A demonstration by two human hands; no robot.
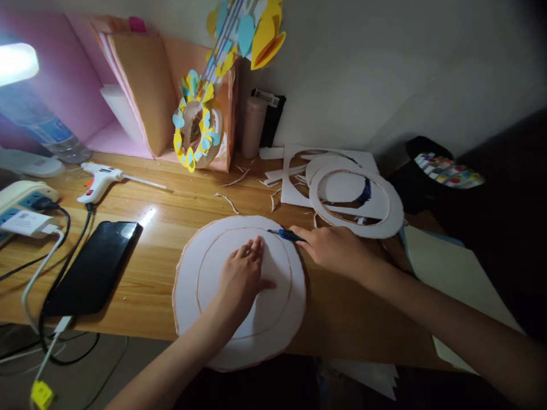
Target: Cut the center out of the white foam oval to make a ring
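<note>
A round white foam board disc (192, 267) lies on the wooden table, its front edge reaching past the table's edge. A smaller brownish circle line runs inside its rim. My left hand (245, 265) rests flat on the disc's middle, fingers stretched out and thumb apart. In my right hand (329, 247) is a blue craft knife (288, 234), its tip on the circle line at the upper right. The fingers are closed round the handle. How deep the blade sits in the board, I cannot tell.
Behind are a cut white ring (395, 213), a board with a round hole (293, 191) and scraps. On the left lie a phone (92, 270), a glue gun (100, 179), a power strip (32, 196) and cables. A paper-petal ornament (177, 139) hangs at the back.
</note>
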